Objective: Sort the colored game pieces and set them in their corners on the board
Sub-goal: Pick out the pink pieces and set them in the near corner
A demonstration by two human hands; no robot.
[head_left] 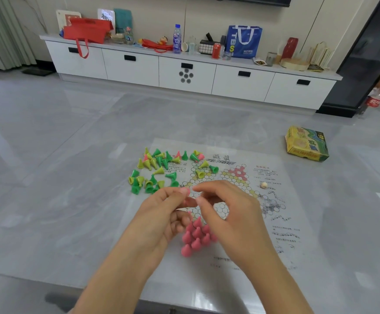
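left hand (162, 214): raised over board (282, 207), fingers curled, pinching pink piece (184, 191) | right hand (227, 209): alongside, fingers bent, tips at same piece | pink cluster (195, 236): upright, board's near corner | green/yellow pieces (157, 171): board's far-left edge
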